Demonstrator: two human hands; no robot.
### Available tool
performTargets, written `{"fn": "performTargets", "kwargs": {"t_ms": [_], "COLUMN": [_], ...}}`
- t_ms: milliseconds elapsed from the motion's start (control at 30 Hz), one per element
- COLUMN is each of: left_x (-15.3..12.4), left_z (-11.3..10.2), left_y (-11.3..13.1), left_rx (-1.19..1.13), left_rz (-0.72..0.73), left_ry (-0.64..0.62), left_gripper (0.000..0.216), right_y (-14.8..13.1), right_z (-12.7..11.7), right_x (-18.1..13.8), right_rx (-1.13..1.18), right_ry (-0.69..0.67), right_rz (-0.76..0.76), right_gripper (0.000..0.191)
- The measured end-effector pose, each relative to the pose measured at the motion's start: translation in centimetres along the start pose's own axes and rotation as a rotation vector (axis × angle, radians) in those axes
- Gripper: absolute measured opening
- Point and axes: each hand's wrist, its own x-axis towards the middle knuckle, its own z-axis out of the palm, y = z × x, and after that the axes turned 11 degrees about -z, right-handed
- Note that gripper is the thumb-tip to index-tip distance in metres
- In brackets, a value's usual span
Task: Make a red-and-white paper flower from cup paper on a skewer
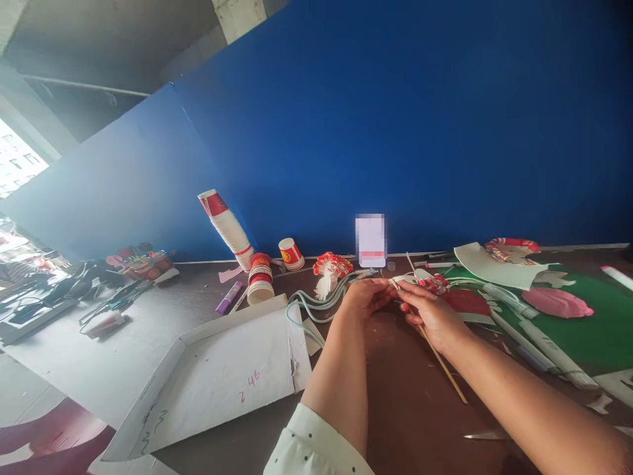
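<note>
A thin wooden stick (442, 369) slants down toward me from between my hands. My right hand (430, 313) is closed around it, the lower length sticking out beneath the palm. My left hand (366, 297) is closed with its fingertips meeting the right ones at the stick's upper end; a small white piece seems pinched there, partly hidden by the fingers. Just beyond my right hand lies a red-and-white paper piece (435, 284). Pale cables (321, 307) curl to the left of my left hand, near a red-and-white paper flower (332, 267).
A white cardboard tray (222, 379) lies at left. Behind it are stacked paper cups (230, 231), a single cup (291, 254) and a purple glue stick (229, 297). A phone (370, 241) leans on the blue partition. Right: white markers (558, 353), a pink cutout (556, 302), and a pointed metal blade (487, 435).
</note>
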Motion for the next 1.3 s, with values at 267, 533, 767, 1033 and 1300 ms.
{"fn": "performTargets", "kwargs": {"t_ms": [267,533,767,1033,1300], "left_x": [0.5,0.9,1.4,0.9,1.0], "left_z": [0.0,0.1,0.5,0.7,0.2], "left_y": [-0.5,-0.7,-1.3,-1.5,-1.7], "left_rx": [0.035,-0.110,-0.069,-0.065,-0.060], "left_rz": [0.049,-0.004,0.044,0.101,0.129], "left_ry": [-0.008,-0.067,-0.045,-0.099,-0.196], "left_gripper": [0.003,0.005,0.004,0.009,0.023], "right_y": [0.1,0.0,-0.2,-0.1,0.0], "right_z": [0.1,-0.3,-0.4,-0.7,-0.7], "right_x": [0.1,0.5,0.6,0.4,0.4], "right_rx": [-0.009,-0.009,0.054,-0.054,-0.003], "right_ry": [0.035,0.008,-0.028,0.015,-0.008], "right_rz": [0.014,-0.047,-0.036,-0.056,-0.013], "right_gripper": [0.022,0.019,0.018,0.026,0.026]}}
